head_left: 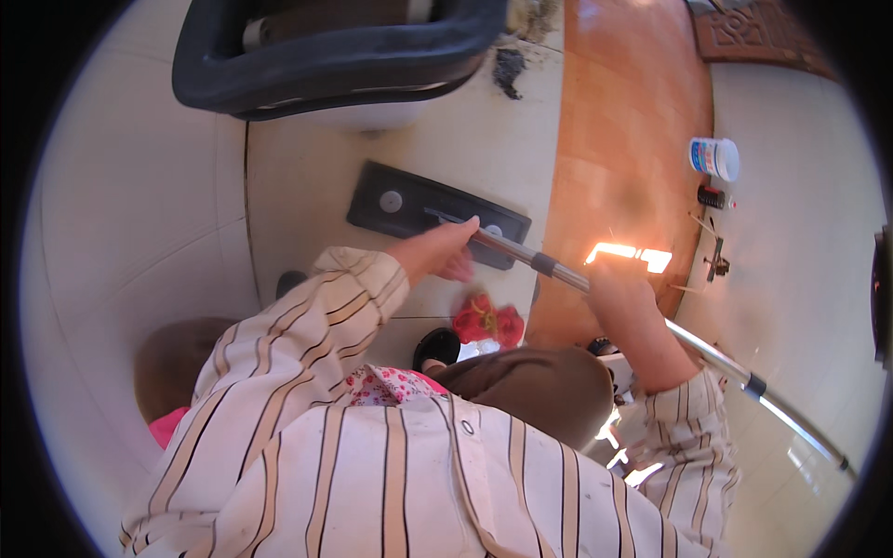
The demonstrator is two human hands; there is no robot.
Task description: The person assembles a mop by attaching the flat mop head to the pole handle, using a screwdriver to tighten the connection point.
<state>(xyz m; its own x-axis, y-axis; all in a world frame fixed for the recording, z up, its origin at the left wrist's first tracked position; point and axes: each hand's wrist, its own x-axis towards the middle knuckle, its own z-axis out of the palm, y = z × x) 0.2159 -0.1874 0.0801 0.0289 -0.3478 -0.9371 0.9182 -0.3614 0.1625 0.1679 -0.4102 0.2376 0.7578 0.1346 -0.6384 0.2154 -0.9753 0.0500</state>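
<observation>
A flat mop slants across the middle of the head view. Its dark rectangular mop plate [372, 212], with two pale round discs on it, lies over the pale floor tiles. My left hand [439, 249] grips the silver mop pole [709, 353] at its lower end, close above the plate, thumb along the metal. Farther up, my right hand [619, 296] is closed around the same pole. The pole's upper end runs off toward the lower right. A blurred red item with yellow marks [487, 320] is just below the plate, beside my black shoe [437, 347].
A dark plastic frame [335, 74] with a rounded edge looms at the top. Dark debris [508, 73] lies on the tiles near it. Along the orange-brown floor strip [623, 112] at right stand a white bucket [714, 159] and a dark bottle [713, 197]. Carved wooden furniture [767, 35] fills the upper right.
</observation>
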